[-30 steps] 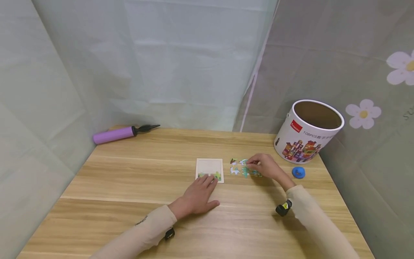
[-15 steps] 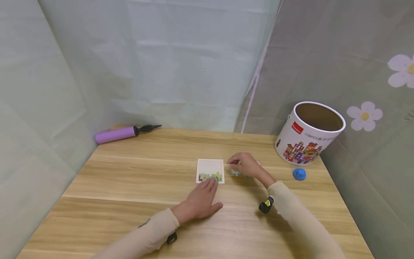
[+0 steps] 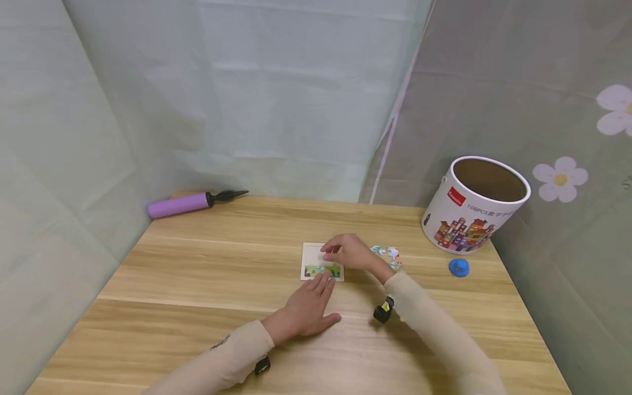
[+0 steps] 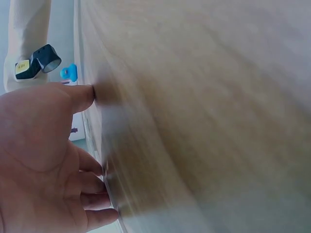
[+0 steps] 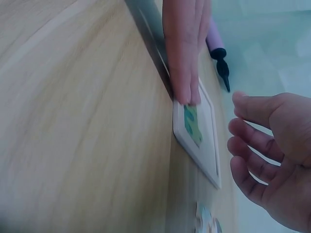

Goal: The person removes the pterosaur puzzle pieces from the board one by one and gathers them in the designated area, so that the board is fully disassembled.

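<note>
A square white puzzle tray (image 3: 307, 249) lies mid-table, with green puzzle pieces (image 3: 314, 270) along its near side. My left hand (image 3: 308, 307) lies with fingers straight, their tips resting on the tray's near edge and pieces, thumb spread on the table. Above the tray's right half hovers my right hand (image 3: 351, 253), thumb and fingers bent close together. In the right wrist view, the fingertips (image 5: 234, 144) stand over the tray, and I cannot tell whether they pinch a small piece. Loose puzzle pieces (image 3: 392, 252) lie right of the tray, partly hidden by the right hand and wrist.
At the back right stands a large white bucket (image 3: 444, 225) with printed blocks on its side. A small blue object (image 3: 459, 267) sits in front of it. A purple hand pump (image 3: 179, 206) lies at the back left. Fabric walls (image 3: 296, 99) border the table.
My right hand has moved left from the loose pieces to above the tray, uncovering pieces on the right. My left hand has stayed at the tray's near edge.
</note>
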The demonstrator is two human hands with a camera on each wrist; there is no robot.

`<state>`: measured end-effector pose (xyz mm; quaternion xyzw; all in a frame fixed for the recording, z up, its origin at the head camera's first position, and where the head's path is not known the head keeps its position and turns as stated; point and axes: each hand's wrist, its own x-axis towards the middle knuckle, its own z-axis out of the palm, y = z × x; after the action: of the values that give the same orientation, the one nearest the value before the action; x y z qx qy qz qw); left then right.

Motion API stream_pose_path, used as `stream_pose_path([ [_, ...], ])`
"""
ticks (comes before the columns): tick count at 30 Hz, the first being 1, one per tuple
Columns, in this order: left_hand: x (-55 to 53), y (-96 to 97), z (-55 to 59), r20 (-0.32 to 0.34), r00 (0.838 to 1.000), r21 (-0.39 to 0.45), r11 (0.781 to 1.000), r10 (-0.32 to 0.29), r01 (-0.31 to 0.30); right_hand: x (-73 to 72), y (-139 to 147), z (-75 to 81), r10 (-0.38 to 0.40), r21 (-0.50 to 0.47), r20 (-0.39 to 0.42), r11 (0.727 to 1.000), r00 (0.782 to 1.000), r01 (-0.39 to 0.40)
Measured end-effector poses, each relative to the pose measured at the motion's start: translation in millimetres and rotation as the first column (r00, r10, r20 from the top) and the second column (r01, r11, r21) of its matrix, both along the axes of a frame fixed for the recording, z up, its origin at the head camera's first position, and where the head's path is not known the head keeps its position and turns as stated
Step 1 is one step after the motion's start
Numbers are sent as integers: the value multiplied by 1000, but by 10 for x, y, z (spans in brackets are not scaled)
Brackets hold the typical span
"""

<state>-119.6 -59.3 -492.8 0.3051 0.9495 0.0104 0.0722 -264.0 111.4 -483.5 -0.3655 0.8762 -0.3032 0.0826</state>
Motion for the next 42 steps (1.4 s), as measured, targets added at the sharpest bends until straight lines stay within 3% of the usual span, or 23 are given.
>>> stream_pose_path([
  [12, 12, -6, 19, 5, 1000, 19, 1000, -11, 11, 30, -211, -92, 64, 1, 25, 998, 998, -64],
  [19, 10, -15, 15, 1, 1000, 17, 1000, -20, 20, 53, -287, -135, 24, 35, 64, 999, 998, -27],
  [36, -5, -43, 30, 20, 1000, 58, 998, -20, 19, 62, -347, -204, -7, -10, 74, 1000, 997, 8],
  [42, -13, -42, 15, 17, 1000, 57, 998, -23, 22, 86, -353, -179, -31, -44, 143, 998, 989, 38],
])
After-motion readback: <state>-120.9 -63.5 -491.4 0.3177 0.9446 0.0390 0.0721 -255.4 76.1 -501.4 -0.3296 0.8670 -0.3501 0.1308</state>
